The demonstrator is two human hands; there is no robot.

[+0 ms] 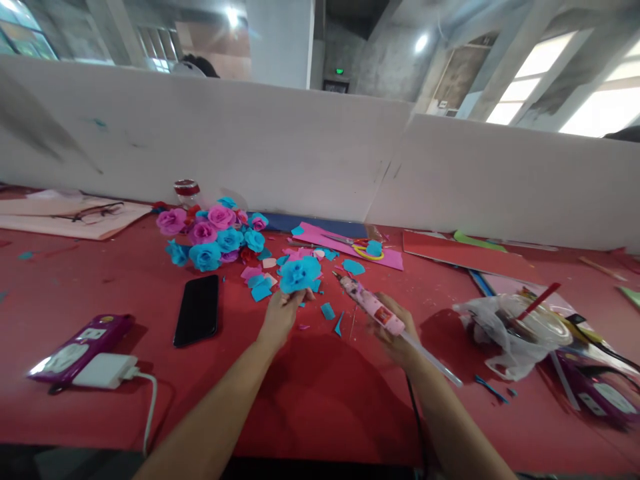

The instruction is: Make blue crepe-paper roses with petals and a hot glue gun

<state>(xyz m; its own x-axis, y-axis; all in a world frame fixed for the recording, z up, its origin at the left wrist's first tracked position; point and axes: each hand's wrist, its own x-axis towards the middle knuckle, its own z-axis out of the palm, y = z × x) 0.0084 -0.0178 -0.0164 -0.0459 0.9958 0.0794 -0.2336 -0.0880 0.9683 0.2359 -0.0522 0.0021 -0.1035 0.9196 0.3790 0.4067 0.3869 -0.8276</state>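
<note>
My left hand (281, 313) pinches a blue paper flower (300, 273) from below, in the middle of the head view. Wrapped in my right hand (397, 327) is a pink hot glue gun (371, 305), its dark nozzle pointing up and left toward the flower but apart from it. A clear glue stick (433, 360) juts from its back end. Around the flower lie cut blue paper pieces (261, 288) and pink scraps. Behind and to the left stands a bunch of blue, pink and red paper flowers (205, 257).
Scissors (369, 251) with yellow handles rest on pink paper near the partition (250, 140). A black phone (197, 310) and a purple power strip (80, 350) with a white charger are left. At right sits a plastic-bagged cup (520, 327) with a red straw.
</note>
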